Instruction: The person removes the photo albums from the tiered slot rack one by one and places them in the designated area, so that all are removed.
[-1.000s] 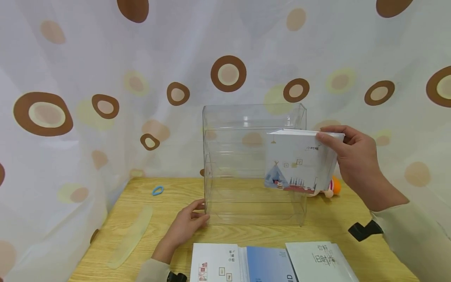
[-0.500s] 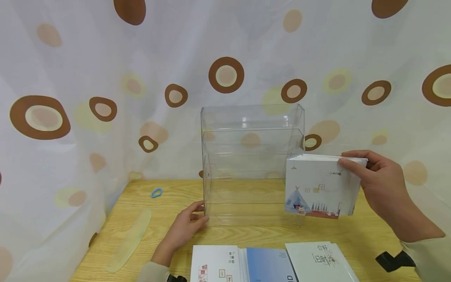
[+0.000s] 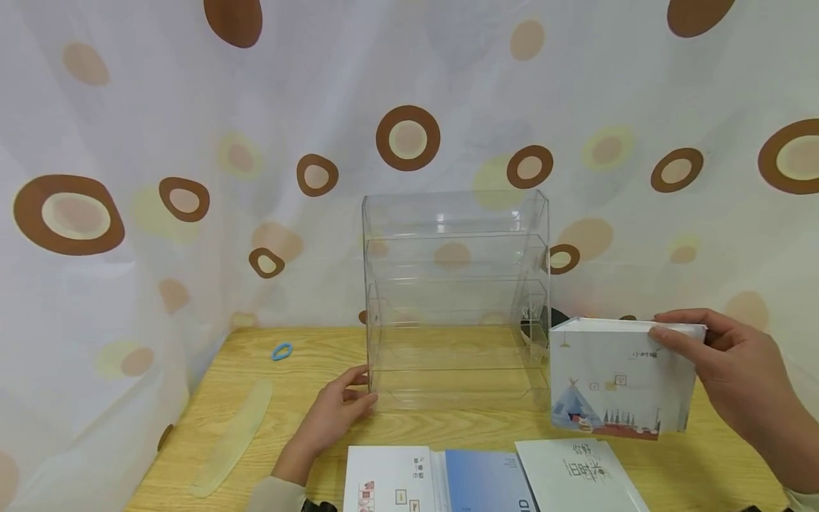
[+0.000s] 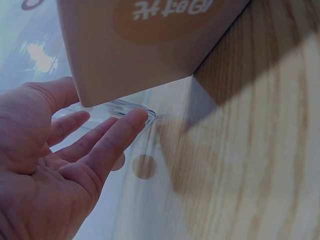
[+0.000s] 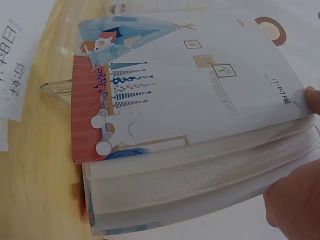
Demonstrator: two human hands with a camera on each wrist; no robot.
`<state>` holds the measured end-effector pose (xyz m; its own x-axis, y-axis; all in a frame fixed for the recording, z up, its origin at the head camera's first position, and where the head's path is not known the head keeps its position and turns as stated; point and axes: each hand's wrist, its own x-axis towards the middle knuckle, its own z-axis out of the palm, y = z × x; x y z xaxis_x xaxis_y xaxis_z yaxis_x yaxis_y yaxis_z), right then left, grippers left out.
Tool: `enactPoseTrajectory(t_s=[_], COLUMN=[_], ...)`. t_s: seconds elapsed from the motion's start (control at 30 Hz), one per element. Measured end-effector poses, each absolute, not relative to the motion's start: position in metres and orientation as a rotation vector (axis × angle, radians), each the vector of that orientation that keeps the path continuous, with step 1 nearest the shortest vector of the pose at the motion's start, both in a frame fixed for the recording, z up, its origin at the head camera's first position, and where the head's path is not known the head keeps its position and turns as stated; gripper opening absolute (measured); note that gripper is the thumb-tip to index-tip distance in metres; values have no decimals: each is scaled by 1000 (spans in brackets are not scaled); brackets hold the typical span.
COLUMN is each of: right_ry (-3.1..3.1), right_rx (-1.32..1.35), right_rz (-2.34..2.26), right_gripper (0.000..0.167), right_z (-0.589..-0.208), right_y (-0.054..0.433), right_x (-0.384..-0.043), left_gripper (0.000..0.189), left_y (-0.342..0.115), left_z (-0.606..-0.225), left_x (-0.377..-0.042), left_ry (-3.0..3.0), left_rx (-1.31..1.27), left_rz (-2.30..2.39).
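In the head view my right hand [image 3: 745, 377] pinches the top right corner of a thick white photo album [image 3: 617, 384] with a blue tent drawn on its cover. The album is held upright above the table, just right of a clear tiered rack [image 3: 457, 384]. Up close in the right wrist view, its thick page edges [image 5: 200, 175] show between the covers. My left hand [image 3: 333, 412] rests against the rack's lower left corner. The left wrist view shows its fingers [image 4: 117, 140] mostly straight, touching that corner, with a brownish cover with pale characters [image 4: 150, 45] above.
At the table's front lie a white album [image 3: 387, 473], a blue one [image 3: 489, 476] and a pale green one [image 3: 576, 473]. On the left are a blue ring [image 3: 281, 351] and a pale translucent strip [image 3: 233, 441]. A dotted curtain [image 3: 294, 92] hangs behind.
My right hand has carried the album down and to the right, from in front of the rack to beside it. The left hand stays at the rack's corner.
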<state>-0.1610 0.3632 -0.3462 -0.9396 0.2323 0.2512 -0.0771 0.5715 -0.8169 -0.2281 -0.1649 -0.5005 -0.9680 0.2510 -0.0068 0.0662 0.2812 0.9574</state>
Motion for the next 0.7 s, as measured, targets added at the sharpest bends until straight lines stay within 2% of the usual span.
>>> enactPoseTrajectory(t_s=[0.17,0.53,0.7], right_ry=[-2506,-2163,-2301], right_rx=[-193,79,61], right_rz=[1249,1761,1565], right_gripper=[9,45,50], right_z=[-355,-386,-397], right_y=[373,416,440], right_x=[-146,-124,-119], left_gripper=[61,60,59], left_y=[-166,-168,-168], left_z=[-503,-502,-502], left_x=[-228,-226,-226], left_ry=[2374,2350,2361], left_rx=[315,301,286], left_rz=[1777,1800,1796])
